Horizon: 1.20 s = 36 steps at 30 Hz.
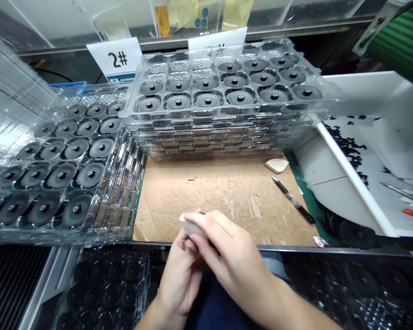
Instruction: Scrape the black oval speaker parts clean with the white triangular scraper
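Both my hands meet at the near edge of the cardboard sheet (220, 192). My right hand (234, 256) lies over the left with its fingers closed around a small pale object (189, 224) whose white end sticks out to the left. My left hand (181, 275) is cupped underneath, fingers curled against the same object. What else sits between the palms is hidden. Clear plastic trays of round black parts (227, 91) are stacked just beyond the cardboard, and another stack (58, 174) stands to the left.
A black pen (292, 199) and a white wedge-shaped piece (277, 165) lie on the cardboard's right side. A white bin (354, 183) holding small black bits stands at the right. A "2#" label (119, 59) stands at the back. More trays (106, 284) sit below the bench edge.
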Motion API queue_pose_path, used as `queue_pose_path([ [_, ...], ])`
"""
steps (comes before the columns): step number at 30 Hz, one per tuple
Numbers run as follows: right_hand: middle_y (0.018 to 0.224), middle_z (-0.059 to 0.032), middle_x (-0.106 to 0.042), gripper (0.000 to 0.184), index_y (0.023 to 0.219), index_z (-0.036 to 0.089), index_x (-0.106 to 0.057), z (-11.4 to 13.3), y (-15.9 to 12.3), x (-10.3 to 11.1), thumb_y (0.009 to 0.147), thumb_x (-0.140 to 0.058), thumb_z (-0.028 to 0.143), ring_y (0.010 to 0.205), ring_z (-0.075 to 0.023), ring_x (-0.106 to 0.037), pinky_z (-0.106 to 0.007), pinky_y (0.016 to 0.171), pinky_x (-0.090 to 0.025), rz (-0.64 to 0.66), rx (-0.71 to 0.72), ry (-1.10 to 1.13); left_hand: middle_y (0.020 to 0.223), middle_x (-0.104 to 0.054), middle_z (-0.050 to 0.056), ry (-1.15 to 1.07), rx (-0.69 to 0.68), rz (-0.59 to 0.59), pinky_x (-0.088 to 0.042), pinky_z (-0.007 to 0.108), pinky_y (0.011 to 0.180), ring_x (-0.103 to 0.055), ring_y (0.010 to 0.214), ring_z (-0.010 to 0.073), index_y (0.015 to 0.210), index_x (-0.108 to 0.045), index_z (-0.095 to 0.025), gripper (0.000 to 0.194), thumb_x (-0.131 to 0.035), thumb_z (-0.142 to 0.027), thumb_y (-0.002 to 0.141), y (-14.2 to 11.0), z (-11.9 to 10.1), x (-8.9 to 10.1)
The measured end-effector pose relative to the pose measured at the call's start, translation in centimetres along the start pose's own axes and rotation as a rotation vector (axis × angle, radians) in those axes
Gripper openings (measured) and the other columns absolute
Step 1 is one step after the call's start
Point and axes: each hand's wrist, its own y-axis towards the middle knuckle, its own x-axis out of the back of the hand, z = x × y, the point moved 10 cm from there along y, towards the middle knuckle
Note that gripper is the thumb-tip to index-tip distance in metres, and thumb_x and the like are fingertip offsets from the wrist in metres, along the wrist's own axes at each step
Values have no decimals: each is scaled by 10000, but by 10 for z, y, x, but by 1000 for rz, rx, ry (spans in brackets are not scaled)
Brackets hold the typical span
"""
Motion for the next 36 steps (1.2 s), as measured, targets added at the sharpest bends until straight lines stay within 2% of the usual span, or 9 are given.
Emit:
queue_pose_path([
  [3,845,-27,-631,223,1016,181,-625,9,4,-23,897,-446,122,746,-121,-597,-224,680,-495,185,-8,-18,1075,-692,57,-3,-59,-41,-516,230,776,-639,937,190,1101,-637,-250,478,-757,-296,641,-1,-8,6],
  [7,889,-80,-640,259,1077,108,-609,16,6,0,903,-418,118,829,-154,-593,-268,765,-486,-99,60,1,733,-713,-5,-32,-52,18,-508,161,663,-648,718,119,907,-715,-220,330,-789,-288,593,-3,-9,-1],
  [9,899,-78,-646,257,1078,103,-608,17,3,0,890,-433,95,834,-141,-597,-246,768,-487,-87,69,68,799,-730,6,-29,-35,7,-511,164,703,-656,757,122,910,-716,-223,322,-788,-264,599,-3,-10,1],
  [12,810,-10,-648,203,944,175,-658,9,2,-17,855,-500,81,710,-96,-601,-184,668,-491,134,-14,105,999,-725,23,-35,-33,-40,-519,189,751,-658,861,149,990,-690,-255,463,-818,-215,548,-4,-11,5],
  [17,890,-64,-653,242,1066,119,-619,16,3,8,891,-452,116,820,-136,-598,-257,769,-489,-120,52,44,797,-730,1,-30,-21,80,-505,129,624,-640,660,85,865,-721,-211,296,-799,-222,580,-6,-8,-10],
  [23,796,-5,-645,189,925,170,-670,11,-4,-6,855,-517,84,696,-85,-589,-172,670,-483,114,-15,96,927,-734,16,-3,-11,2,-517,180,734,-660,811,139,969,-701,-247,458,-825,-200,530,-8,-6,-2],
  [27,863,-71,-652,244,1060,108,-623,18,-3,17,890,-448,114,786,-143,-594,-270,740,-492,-140,74,26,733,-716,0,32,14,97,-508,202,727,-652,742,142,881,-721,-215,366,-825,-243,531,-10,2,-17],
  [32,802,-9,-647,202,953,171,-662,8,-20,7,849,-522,71,704,-89,-587,-171,658,-472,137,0,161,1019,-722,31,-2,25,39,-513,238,801,-657,912,192,972,-705,-271,500,-842,-261,491,-10,-2,-9],
  [36,737,7,-616,197,935,196,-655,-13,-34,28,847,-517,86,621,-85,-574,-175,575,-446,94,-134,-5,1012,-726,26,-50,-14,112,-511,204,788,-660,907,176,972,-705,-266,570,-864,-289,425,-8,-5,-21],
])
